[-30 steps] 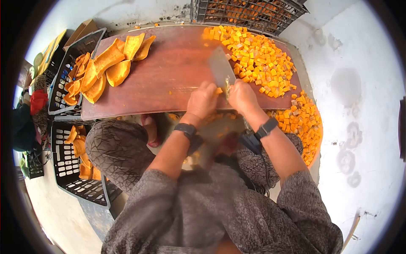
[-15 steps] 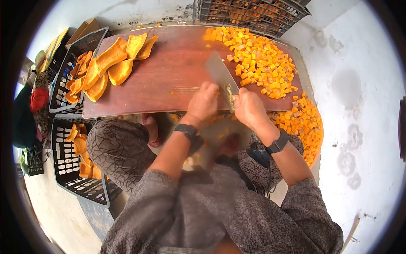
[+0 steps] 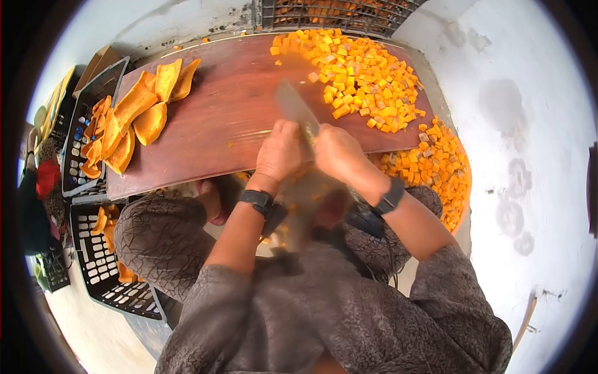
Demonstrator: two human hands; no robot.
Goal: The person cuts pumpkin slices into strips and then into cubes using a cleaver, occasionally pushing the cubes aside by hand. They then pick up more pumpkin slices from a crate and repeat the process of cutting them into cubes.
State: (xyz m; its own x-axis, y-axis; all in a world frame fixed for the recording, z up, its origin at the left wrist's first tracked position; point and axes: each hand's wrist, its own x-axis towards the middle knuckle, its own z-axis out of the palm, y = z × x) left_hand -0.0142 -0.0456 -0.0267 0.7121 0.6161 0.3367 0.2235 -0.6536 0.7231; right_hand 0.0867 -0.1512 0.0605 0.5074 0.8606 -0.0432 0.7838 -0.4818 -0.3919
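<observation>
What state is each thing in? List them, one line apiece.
Cleaver: blurred, blade raised over the board.
Right hand: closed on the cleaver's handle.
Left hand: curled, pressed down at the board's near edge.
Cutting board: lying flat, mostly bare in the middle.
Diced pumpkin: cubed, heaped at the board's far right.
Pumpkin slices: peeled, uncut, stacked at the board's left.

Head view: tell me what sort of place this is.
Probably an informal food-prep spot, worked low by a whitewashed wall. A wooden board carries a heap of orange cubes and peeled slabs; black crates hold more, and the right hand holds a cleaver.
</observation>
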